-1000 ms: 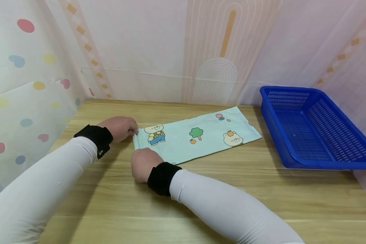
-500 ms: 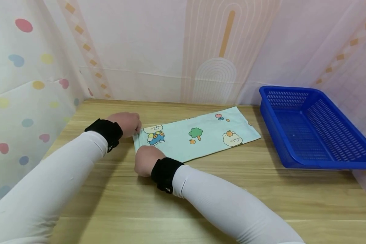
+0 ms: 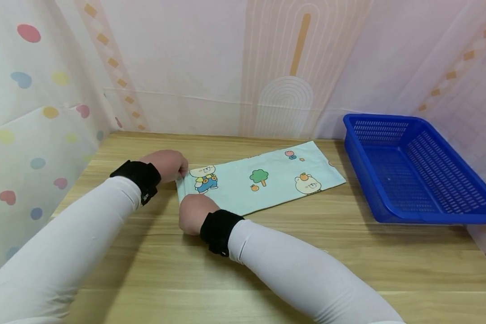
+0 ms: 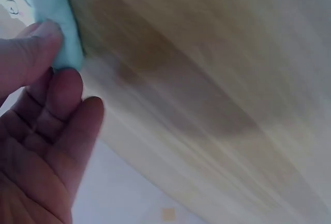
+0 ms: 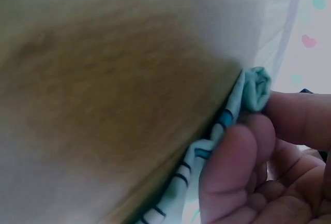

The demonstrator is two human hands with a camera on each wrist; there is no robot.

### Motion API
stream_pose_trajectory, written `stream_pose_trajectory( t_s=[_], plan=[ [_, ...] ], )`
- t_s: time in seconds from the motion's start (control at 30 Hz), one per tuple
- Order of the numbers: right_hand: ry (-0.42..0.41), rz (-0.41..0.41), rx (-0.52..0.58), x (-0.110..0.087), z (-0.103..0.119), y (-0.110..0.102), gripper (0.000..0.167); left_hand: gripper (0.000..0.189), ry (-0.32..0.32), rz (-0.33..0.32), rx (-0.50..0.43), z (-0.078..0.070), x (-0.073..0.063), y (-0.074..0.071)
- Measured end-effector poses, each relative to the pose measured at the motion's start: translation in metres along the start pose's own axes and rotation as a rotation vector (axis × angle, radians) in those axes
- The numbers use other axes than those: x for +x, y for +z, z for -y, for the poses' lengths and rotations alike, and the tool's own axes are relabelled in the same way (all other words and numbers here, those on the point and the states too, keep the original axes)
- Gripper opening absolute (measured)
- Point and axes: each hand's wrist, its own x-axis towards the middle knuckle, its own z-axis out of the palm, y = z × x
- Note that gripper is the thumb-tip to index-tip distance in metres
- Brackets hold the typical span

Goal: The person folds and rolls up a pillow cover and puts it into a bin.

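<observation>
A long strip of folded light-green cloth [image 3: 235, 180], printed with bears, a tree and oranges, lies slantwise on the table. Its left end is rolled over into a narrow roll. At the far corner of that roll, my left hand [image 3: 167, 165] pinches the cloth between thumb and fingers, as the cloth edge [image 4: 64, 32] in the left wrist view shows. My right hand [image 3: 196, 213] holds the near corner. In the right wrist view the spiral end of the roll [image 5: 256, 87] sits between thumb and fingers. The head view hides the fingertips of the right hand.
A blue plastic basket [image 3: 372, 189] with perforated walls stands at the right of the wooden table [image 3: 243, 270]. Patterned curtains [image 3: 178, 63] hang along the back and both sides.
Both hands have shifted slightly rightward with the rolled end over the last second, the left more clearly. Between the latest two frames they barely move. The basket stays put.
</observation>
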Motion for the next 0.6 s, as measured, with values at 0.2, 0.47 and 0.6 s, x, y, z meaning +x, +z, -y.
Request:
stream_pose_trajectory(
  t_s=[0.2, 0.47, 0.6],
  plan=[
    [-0.043, -0.053, -0.005, -0.007, 0.002, 0.001, 0.010, 0.029, 0.111, -0.087, 0.008, 0.012, -0.008, 0.008],
    [-0.120, -0.099, -0.168, -0.016, 0.007, 0.008, 0.029, 0.025, 0.182, -0.125, 0.002, 0.019, -0.014, 0.015],
    [-0.127, -0.118, -0.238, -0.018, 0.010, 0.010, 0.032, 0.023, 0.185, -0.124, 0.005, 0.018, -0.014, 0.013]
  ],
)
